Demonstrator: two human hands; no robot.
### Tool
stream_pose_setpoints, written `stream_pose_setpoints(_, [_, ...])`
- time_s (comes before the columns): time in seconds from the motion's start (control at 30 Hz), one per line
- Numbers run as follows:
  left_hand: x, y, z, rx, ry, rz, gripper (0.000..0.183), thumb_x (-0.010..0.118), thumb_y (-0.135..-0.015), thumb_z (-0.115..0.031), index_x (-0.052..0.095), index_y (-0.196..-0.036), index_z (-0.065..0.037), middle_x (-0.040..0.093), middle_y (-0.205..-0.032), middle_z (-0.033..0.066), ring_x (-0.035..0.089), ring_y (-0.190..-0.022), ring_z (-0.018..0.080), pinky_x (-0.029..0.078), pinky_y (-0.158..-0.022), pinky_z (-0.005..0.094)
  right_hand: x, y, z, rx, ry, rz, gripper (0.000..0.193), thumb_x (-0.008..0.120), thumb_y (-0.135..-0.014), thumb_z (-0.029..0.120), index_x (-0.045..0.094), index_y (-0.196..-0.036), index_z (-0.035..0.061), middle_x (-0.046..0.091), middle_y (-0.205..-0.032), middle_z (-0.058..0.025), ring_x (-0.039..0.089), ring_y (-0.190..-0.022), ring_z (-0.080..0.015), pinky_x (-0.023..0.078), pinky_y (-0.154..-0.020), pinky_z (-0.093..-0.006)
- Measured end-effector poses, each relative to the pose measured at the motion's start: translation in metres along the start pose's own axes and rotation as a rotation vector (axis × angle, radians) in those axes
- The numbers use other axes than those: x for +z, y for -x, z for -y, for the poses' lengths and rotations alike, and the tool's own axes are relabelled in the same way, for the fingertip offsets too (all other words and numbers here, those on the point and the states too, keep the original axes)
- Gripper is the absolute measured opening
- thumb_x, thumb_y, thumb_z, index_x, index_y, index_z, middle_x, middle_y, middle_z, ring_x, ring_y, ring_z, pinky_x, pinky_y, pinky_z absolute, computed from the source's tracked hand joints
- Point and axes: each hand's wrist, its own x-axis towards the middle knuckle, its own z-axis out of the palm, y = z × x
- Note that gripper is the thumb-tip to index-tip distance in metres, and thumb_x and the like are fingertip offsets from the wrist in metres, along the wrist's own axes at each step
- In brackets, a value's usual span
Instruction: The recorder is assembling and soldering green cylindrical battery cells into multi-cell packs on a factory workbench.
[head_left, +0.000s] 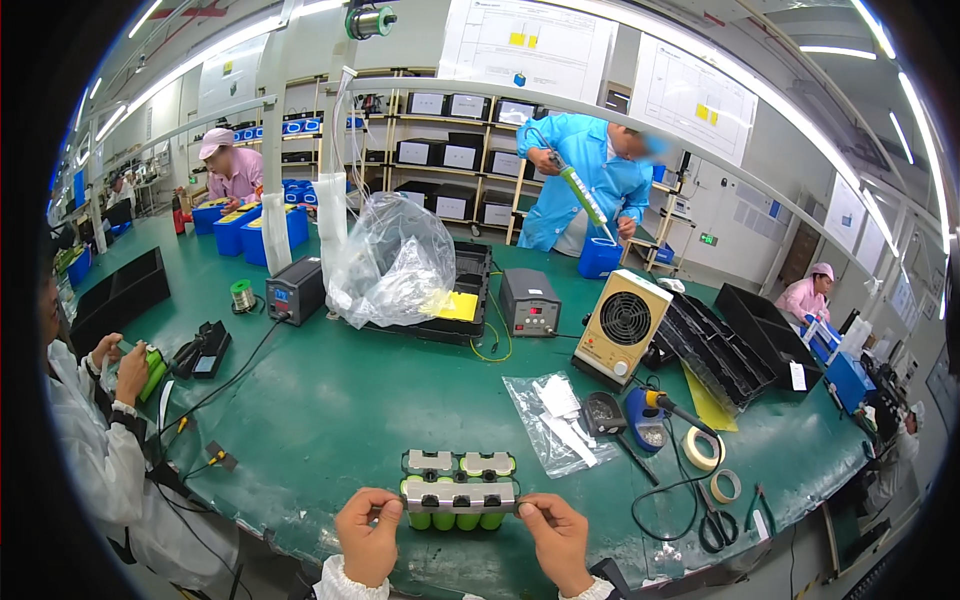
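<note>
At the near edge of the table, a battery pack (pixel 458 521) of green cylindrical cells in black holders stands between my hands. Pale metal strips (pixel 461 496) lie across its top, one long in the nearer row and two short behind. My left hand (pixel 368 537) pinches the pack's left end between thumb and fingers. Its right end is pinched the same way by my right hand (pixel 556 543). Whether the fingertips grip the long strip or the holder edge cannot be made out.
To the right lie a plastic bag (pixel 560 425), a soldering iron stand (pixel 650 420), tape rolls (pixel 703 448), scissors (pixel 717 526) and pliers (pixel 762 508). Farther back stand an ionizer fan (pixel 622 328) and a soldering station (pixel 530 303). A co-worker (pixel 585 190) in blue works opposite; another sits left.
</note>
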Motion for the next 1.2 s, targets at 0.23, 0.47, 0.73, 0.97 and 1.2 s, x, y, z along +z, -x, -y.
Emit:
stream_pose_setpoints(0.23, [0.004,-0.001,0.004,0.035,0.035,-0.012,0.007,0.068,-0.088,-0.003,0.064,-0.088,0.003,0.063,-0.086,0.0051,0.057,-0.076,0.0104,0.047,-0.069,0.0238,-0.002,-0.003,-0.001,-0.022,-0.016,0.015,0.014,0.065,-0.094,0.007,0.065,-0.102,-0.0043,0.067,-0.097,-0.0069,0.063,-0.088,-0.0121,0.050,-0.081,-0.0249])
stream_pose_setpoints(0.47, [0.006,-0.001,0.012,0.096,0.041,-0.026,0.010,0.070,-0.088,-0.005,0.063,-0.087,0.002,0.062,-0.089,0.0045,0.056,-0.077,0.0106,0.046,-0.070,0.0235,-0.007,-0.009,-0.011,-0.012,0.030,0.027,0.013,0.066,-0.094,0.006,0.065,-0.102,-0.0044,0.067,-0.098,-0.0072,0.064,-0.088,-0.0136,0.052,-0.083,-0.0273])
stream_pose_setpoints(0.73, [0.021,0.001,0.013,0.043,0.349,-0.086,0.014,0.071,-0.089,-0.009,0.063,-0.096,0.001,0.065,-0.099,0.0068,0.059,-0.086,0.0122,0.047,-0.079,0.0258,0.002,-0.012,-0.016,-0.044,-0.139,-0.015,0.012,0.069,-0.092,0.006,0.068,-0.101,-0.0017,0.065,-0.099,-0.0021,0.055,-0.084,-0.0065,0.045,-0.075,-0.0207])
stream_pose_setpoints(0.97, [0.020,-0.007,0.027,-0.246,0.689,0.014,0.019,0.069,-0.092,-0.010,0.062,-0.106,-0.001,0.068,-0.100,0.0073,0.062,-0.090,0.0135,0.049,-0.082,0.0277,0.006,-0.021,-0.020,0.056,-0.293,-0.020,0.022,0.070,-0.089,0.002,0.064,-0.110,-0.0015,0.065,-0.098,-0.0039,0.059,-0.084,-0.0092,0.047,-0.075,-0.0227])
stream_pose_setpoints(1.2, [0.026,-0.010,0.030,-0.297,0.880,0.032,0.012,0.065,-0.095,-0.012,0.063,-0.101,-0.002,0.068,-0.098,0.0072,0.062,-0.092,0.0157,0.049,-0.087,0.0314,-0.006,-0.027,-0.039,0.262,-0.567,0.094,0.017,0.068,-0.091,0.009,0.063,-0.107,0.0043,0.069,-0.099,-0.0058,0.063,-0.087,-0.0139,0.049,-0.074,-0.0263])
